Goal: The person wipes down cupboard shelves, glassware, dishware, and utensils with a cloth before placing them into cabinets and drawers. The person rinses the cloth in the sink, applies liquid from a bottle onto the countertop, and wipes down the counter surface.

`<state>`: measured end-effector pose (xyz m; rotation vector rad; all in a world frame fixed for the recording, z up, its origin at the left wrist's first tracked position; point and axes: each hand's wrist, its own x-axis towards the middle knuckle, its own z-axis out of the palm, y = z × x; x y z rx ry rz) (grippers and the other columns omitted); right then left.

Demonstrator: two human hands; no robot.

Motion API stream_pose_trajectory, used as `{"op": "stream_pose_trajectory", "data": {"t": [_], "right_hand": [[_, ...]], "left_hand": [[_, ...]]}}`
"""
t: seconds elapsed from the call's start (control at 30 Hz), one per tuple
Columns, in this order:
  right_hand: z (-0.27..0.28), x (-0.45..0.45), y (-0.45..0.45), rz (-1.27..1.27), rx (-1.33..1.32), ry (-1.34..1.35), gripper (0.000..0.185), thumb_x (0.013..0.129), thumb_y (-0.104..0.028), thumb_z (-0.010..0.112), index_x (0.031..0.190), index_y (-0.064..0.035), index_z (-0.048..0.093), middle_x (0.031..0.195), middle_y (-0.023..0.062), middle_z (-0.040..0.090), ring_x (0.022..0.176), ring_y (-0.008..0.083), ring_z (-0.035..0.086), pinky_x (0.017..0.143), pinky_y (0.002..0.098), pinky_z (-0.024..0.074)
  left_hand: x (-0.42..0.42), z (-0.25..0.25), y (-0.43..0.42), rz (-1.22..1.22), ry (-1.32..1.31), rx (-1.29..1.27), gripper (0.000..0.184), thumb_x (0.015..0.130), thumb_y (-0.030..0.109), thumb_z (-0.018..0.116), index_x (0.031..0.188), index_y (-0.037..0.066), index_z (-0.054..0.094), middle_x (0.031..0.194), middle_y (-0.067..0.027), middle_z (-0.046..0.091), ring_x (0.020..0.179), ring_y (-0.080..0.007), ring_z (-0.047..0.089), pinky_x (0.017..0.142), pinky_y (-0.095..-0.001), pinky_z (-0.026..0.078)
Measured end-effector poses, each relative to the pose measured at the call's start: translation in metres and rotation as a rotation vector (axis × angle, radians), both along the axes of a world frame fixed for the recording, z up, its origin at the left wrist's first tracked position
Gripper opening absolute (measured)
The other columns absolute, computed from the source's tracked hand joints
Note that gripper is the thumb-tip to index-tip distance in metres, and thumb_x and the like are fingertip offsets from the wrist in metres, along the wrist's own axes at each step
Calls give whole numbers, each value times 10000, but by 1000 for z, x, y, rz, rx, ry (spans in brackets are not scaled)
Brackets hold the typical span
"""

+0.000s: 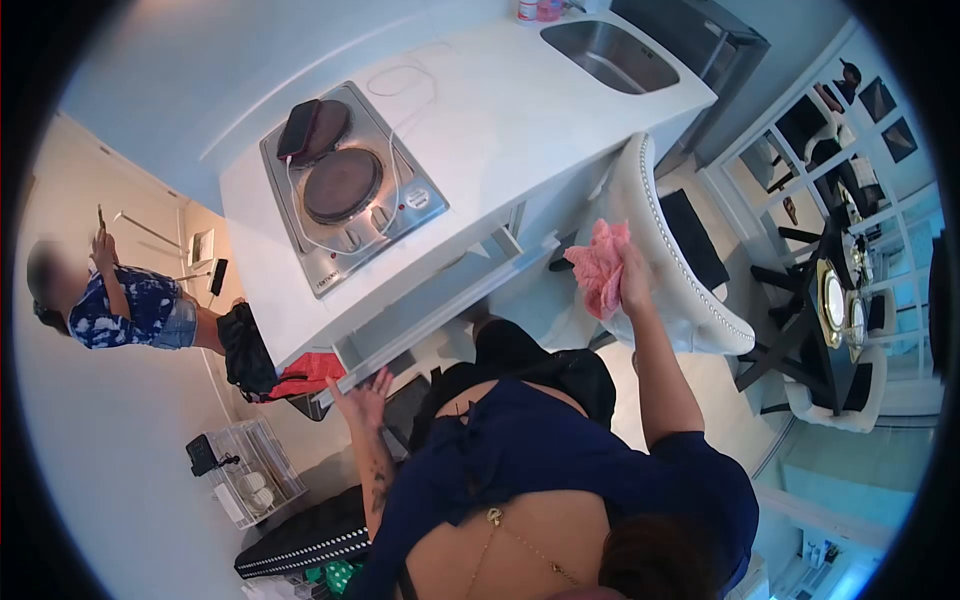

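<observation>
A crumpled pink cloth (600,268) is held in my right hand (634,280), raised beside the white studded chair (690,290). Low at the counter's left end, my left hand (364,400) has its fingers spread at the front edge of a pulled-out white drawer (440,315); it holds nothing. The drawer sits under the white countertop (480,110). On the counter, a steel two-plate cooktop (345,185) carries a dark phone (300,130) with a white cable, lying partly over the rear plate.
A steel sink (610,57) is set in the counter's far end. At the left stands another person (130,305) holding up a phone. Black and red bags (310,373) and a clear drawer unit (250,475) are at lower left. A dark dining table (835,290) with plates stands right.
</observation>
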<state>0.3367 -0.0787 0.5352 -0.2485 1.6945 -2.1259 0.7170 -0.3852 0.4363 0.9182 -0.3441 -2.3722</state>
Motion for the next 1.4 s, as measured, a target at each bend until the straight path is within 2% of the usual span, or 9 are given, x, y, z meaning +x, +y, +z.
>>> {"op": "stream_pose_trajectory", "data": {"t": [0.33,0.4,0.63,0.73,0.83,0.97,1.03,1.13,1.4], "right_hand": [[20,33,81,-230,18,16,391,909,-281,485,1145,28,527,1009,75,577,885,139,560,798,264,447],[23,32,113,-219,311,138,401,902,-264,507,1159,41,537,1057,83,584,935,141,553,843,259,427],[51,36,233,-596,499,198,419,874,-257,539,1156,52,543,1098,116,594,969,153,554,876,258,408],[44,39,278,-685,479,155,410,877,-254,522,1146,55,542,1102,112,588,949,164,564,860,267,423],[13,31,325,-696,510,67,401,885,-267,508,1131,48,541,1053,97,598,918,157,569,827,281,445],[-50,15,379,-572,237,-213,377,894,-317,500,1088,6,521,980,100,597,888,162,571,794,292,464],[-33,17,372,-402,-201,-541,413,888,-353,514,1092,6,496,961,111,586,859,193,583,776,311,482],[-70,-7,377,-553,-154,-512,464,869,-397,542,1096,4,480,927,116,581,809,207,594,726,338,513],[-56,-26,391,-262,-447,-861,474,831,-500,557,986,-52,562,819,81,607,740,199,615,649,319,544]], "left_hand": [[-30,-6,-32,232,154,-138,1022,718,780,376,1381,18,218,1410,-227,206,1278,-482,182,1014,-593,288],[-35,-12,-38,236,198,-114,1022,715,783,371,1378,18,230,1408,-232,207,1279,-487,177,1021,-587,283],[-52,-14,-37,361,333,55,1112,647,793,469,1351,-40,252,1378,-262,232,1288,-508,123,1052,-560,249],[-61,-2,-15,433,380,201,1091,663,791,454,1393,28,181,1398,-263,201,1288,-503,150,1049,-559,248],[-69,-29,0,511,370,-9,1043,689,782,433,1426,130,89,1438,-231,159,1307,-453,188,1043,-545,263],[-134,-15,47,254,60,32,931,766,723,407,1434,175,62,1451,-170,191,1303,-343,288,1034,-491,296],[-174,-16,85,-286,-45,-111,881,809,663,424,1436,144,89,1444,-169,209,1289,-338,306,1041,-468,277],[-259,-14,157,-633,-97,-221,845,833,615,444,1432,114,120,1448,-166,199,1293,-341,291,1047,-456,250],[-467,69,267,-892,-333,-495,855,803,612,482,1411,86,191,1420,-165,259,1287,-333,298,1028,-496,263]]}}
